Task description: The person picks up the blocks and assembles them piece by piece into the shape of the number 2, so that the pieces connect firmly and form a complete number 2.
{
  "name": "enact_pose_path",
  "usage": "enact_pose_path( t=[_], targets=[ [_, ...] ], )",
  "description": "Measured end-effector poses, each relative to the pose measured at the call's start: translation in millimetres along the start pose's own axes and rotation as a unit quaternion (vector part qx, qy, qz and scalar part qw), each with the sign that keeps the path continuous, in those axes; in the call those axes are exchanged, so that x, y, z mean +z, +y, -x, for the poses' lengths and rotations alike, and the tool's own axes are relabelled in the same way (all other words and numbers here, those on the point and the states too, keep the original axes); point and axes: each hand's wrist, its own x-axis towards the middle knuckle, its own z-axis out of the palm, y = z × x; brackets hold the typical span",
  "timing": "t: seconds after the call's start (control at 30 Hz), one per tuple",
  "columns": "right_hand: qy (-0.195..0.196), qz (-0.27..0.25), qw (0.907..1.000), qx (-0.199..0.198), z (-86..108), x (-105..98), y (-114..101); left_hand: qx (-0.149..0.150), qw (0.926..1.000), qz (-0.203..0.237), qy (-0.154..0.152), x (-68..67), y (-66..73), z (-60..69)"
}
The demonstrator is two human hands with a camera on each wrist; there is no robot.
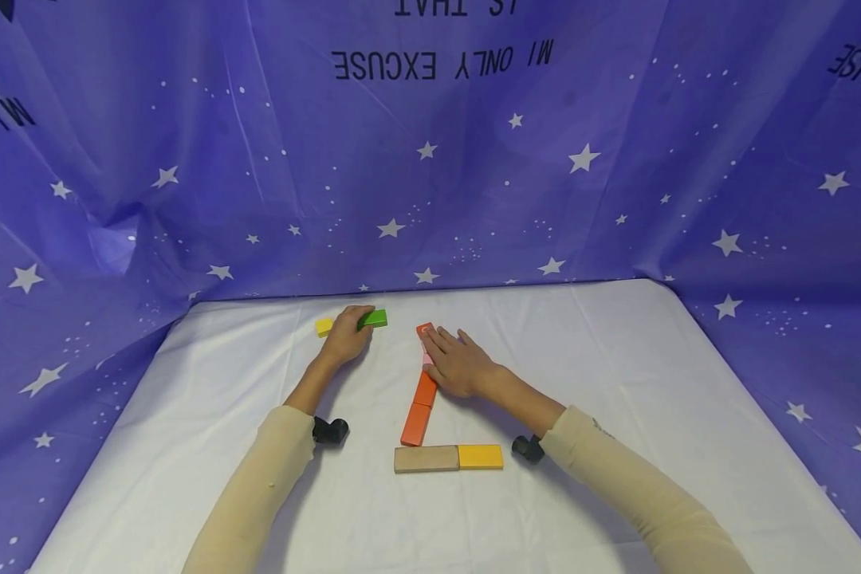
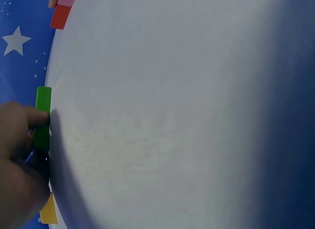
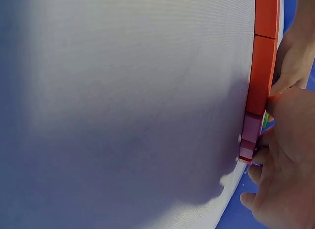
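Observation:
At the far left of the table my left hand (image 1: pixel 348 335) holds a green block (image 1: pixel 375 319), the thumb on its near side. A yellow block (image 1: pixel 324 327) shows just left of that hand; what lies under the palm is hidden. My right hand (image 1: pixel 461 363) rests on a slanting line of blocks, its fingers fairly straight over the pink blocks (image 3: pixel 252 127). That line has a small red block (image 1: pixel 424 328) at its far end and two orange-red blocks, the upper (image 1: pixel 425 389) and the lower (image 1: pixel 416 424), at its near end.
Below the slanting line, a tan block (image 1: pixel 426 459) and an orange-yellow block (image 1: pixel 481 457) lie end to end. A white cloth (image 1: pixel 603 494) covers the table. Purple star-printed fabric (image 1: pixel 473 183) hangs behind and at both sides.

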Motion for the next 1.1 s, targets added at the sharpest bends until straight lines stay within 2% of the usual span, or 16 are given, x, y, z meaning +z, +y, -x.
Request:
enact_pose_path(
  t=[0.23,0.47,0.67,0.8,1.1],
  targets=[
    [-0.004,-0.001,1.0,0.001,-0.4,0,0,-0.001,1.0,0.009,0.001,1.0,2.8,-0.6],
    [0.002,0.001,1.0,-0.001,-3.6,6,2,0.023,0.9993,0.029,-0.013,5.5,9.9,-3.2],
    [0.003,0.0,1.0,-0.002,-2.2,3,1,0.046,0.9984,0.011,-0.032,12.1,17.5,-6.7],
    [-0.003,0.006,1.0,0.0,-2.8,4,2,0.045,0.9978,0.002,-0.049,14.6,22.6,-7.3],
    [-0.006,0.005,1.0,0.0,-3.8,4,3,0.057,0.9964,-0.004,-0.063,21.3,28.6,-8.6]
  ],
)
